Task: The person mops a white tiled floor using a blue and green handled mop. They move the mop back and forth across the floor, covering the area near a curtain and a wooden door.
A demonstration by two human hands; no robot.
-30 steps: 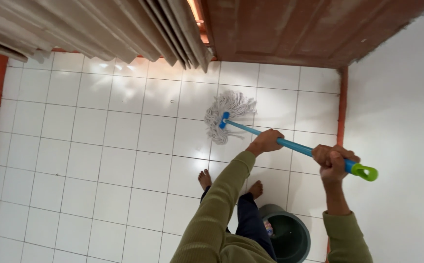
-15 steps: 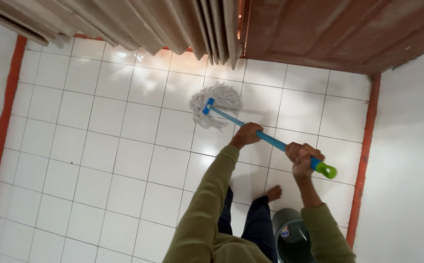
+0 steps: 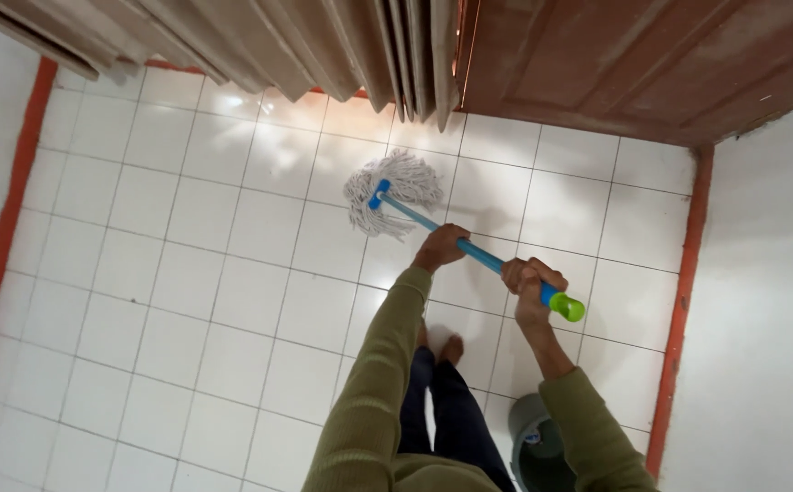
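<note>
Person seen from above. Long olive-green knit sleeve on the left arm [image 3: 373, 383], cuff ending at the wrist. Matching olive-green sleeve on the right arm [image 3: 592, 437], pushed up short of the wrist. Dark navy trousers [image 3: 451, 419], full length. Bare feet [image 3: 451, 349], no footwear. Left hand [image 3: 439, 246] and right hand [image 3: 528, 278] bare, ungloved.

The white tiled floor [image 3: 187, 273] bears a string mop head [image 3: 392, 187], two bare feet [image 3: 451, 348] and a grey bucket [image 3: 528, 428].
</note>
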